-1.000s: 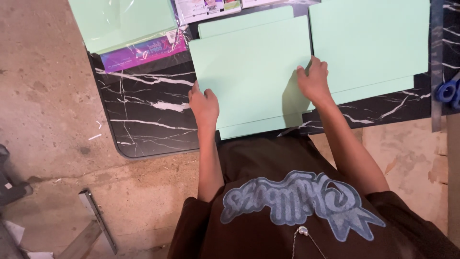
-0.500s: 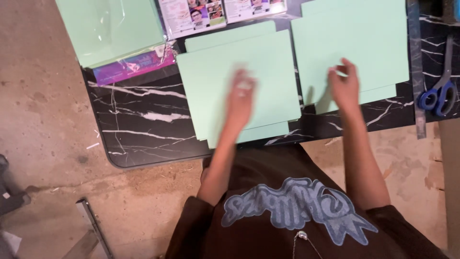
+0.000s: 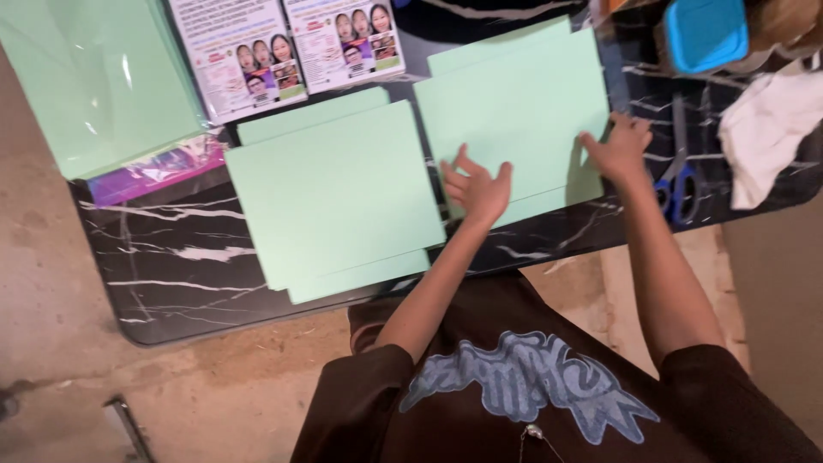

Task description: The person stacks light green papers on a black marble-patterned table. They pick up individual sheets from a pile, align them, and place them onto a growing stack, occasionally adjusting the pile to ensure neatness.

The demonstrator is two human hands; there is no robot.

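Head view: I stand at the near edge of a black marble tabletop (image 3: 180,257). My left hand (image 3: 477,187) lies flat, fingers spread, on the near left corner of the right green sheet stack (image 3: 514,111), gripping nothing. My right hand (image 3: 619,147) presses open on the same stack's right edge, fingers on the paper. The hands are apart, one at each side of that stack. The stack sits mid-tabletop toward the far edge, a lower sheet poking out at its near and far sides. Left stack (image 3: 330,193) lies just beside it, a narrow gap between, untouched. Far left corner: wrapped green paper pack (image 3: 94,77) over a purple packet (image 3: 154,167). Two flyers (image 3: 287,47) at the far edge. Blue-handled scissors (image 3: 679,184) just right of my right hand. White cloth (image 3: 767,133) and blue box (image 3: 703,30) at the far right corner.
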